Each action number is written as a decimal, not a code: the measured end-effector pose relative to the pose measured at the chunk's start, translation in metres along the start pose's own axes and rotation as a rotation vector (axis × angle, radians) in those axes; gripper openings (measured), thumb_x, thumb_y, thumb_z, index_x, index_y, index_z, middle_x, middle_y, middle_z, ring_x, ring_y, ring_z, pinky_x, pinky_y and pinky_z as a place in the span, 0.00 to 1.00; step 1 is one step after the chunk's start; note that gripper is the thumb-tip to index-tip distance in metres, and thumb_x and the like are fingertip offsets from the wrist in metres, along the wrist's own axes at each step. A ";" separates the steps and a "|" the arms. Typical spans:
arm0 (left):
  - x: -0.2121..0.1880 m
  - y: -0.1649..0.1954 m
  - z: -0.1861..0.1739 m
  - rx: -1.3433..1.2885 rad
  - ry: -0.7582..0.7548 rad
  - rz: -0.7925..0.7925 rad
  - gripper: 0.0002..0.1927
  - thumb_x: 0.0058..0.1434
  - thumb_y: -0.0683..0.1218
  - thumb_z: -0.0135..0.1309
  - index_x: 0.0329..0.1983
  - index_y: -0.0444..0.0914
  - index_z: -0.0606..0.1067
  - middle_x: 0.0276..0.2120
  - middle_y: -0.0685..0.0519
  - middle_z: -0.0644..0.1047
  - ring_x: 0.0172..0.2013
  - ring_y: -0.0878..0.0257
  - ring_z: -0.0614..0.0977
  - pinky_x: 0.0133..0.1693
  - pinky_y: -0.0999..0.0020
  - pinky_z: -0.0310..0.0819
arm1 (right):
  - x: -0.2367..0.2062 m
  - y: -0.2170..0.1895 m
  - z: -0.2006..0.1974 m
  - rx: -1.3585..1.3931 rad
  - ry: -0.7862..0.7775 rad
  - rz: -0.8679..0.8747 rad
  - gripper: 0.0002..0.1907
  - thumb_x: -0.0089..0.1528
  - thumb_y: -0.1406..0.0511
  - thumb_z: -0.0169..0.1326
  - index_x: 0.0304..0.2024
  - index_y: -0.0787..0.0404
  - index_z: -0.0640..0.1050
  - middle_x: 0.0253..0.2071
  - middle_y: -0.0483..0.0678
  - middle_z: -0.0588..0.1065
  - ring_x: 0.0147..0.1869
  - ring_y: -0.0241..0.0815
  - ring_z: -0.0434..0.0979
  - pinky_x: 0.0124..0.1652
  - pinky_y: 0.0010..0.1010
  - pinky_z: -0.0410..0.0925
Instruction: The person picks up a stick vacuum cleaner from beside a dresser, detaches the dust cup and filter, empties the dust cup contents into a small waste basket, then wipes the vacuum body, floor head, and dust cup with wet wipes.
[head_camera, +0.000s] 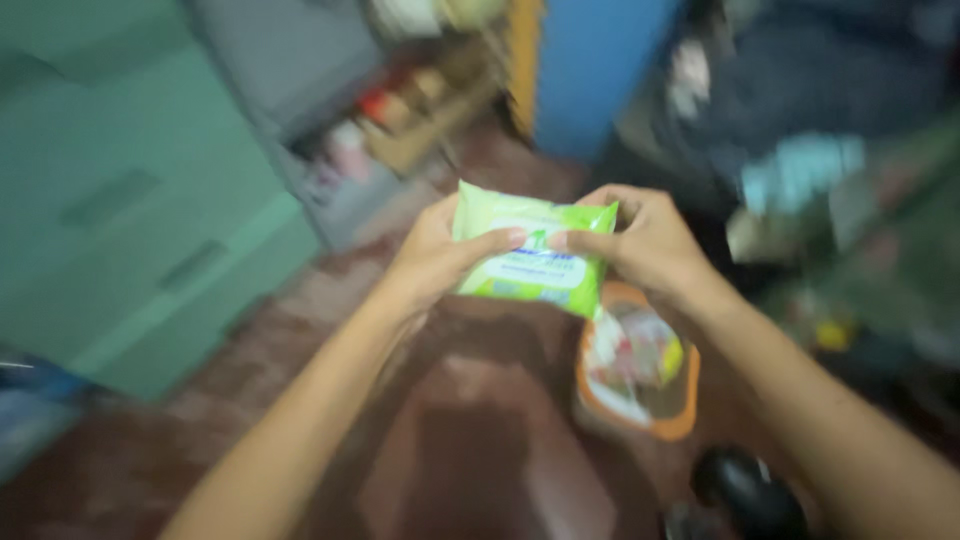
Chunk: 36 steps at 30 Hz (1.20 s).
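We note the green wipes pack (530, 258) held crosswise between both hands, long axis left-to-right; left hand (435, 255) and right hand (645, 245) each pinch an end, thumbs meeting mid-face.

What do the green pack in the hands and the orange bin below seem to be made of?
Green pack: probably soft plastic film, slightly glossy; it bends under both thumbs. Orange bin: likely rigid moulded plastic, judging by its smooth, even-coloured rim. Blur leaves both uncertain.
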<state>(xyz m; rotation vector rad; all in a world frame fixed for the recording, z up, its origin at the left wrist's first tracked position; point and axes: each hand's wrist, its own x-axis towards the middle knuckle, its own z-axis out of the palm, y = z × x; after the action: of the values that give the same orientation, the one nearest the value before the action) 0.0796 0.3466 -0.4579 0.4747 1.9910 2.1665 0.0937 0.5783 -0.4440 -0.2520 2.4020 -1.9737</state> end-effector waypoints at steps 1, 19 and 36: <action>0.000 0.039 -0.019 -0.004 0.069 -0.043 0.20 0.57 0.44 0.63 0.52 0.34 0.76 0.43 0.48 0.83 0.41 0.62 0.84 0.42 0.65 0.81 | 0.021 -0.035 0.012 -0.011 -0.021 -0.003 0.14 0.55 0.66 0.68 0.40 0.65 0.80 0.35 0.48 0.81 0.37 0.34 0.80 0.37 0.28 0.73; 0.071 0.526 -0.399 -0.392 0.885 0.496 0.18 0.65 0.43 0.54 0.57 0.32 0.72 0.49 0.47 0.80 0.48 0.56 0.82 0.49 0.60 0.77 | 0.389 -0.564 0.285 -0.211 -0.092 -0.750 0.07 0.63 0.67 0.54 0.38 0.64 0.80 0.27 0.48 0.81 0.31 0.35 0.82 0.34 0.27 0.72; 0.050 0.589 -0.529 -0.389 0.905 0.404 0.21 0.65 0.43 0.50 0.60 0.30 0.70 0.54 0.43 0.78 0.51 0.54 0.82 0.51 0.60 0.76 | 0.624 -0.697 0.496 -1.178 -0.075 -0.972 0.25 0.51 0.73 0.56 0.52 0.65 0.76 0.64 0.57 0.64 0.72 0.61 0.56 0.61 0.70 0.54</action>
<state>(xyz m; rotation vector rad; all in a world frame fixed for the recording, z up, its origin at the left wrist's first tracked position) -0.0899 -0.1929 0.0983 -0.2519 1.7892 3.3547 -0.3862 -0.1204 0.1912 -1.6505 3.3328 -0.1878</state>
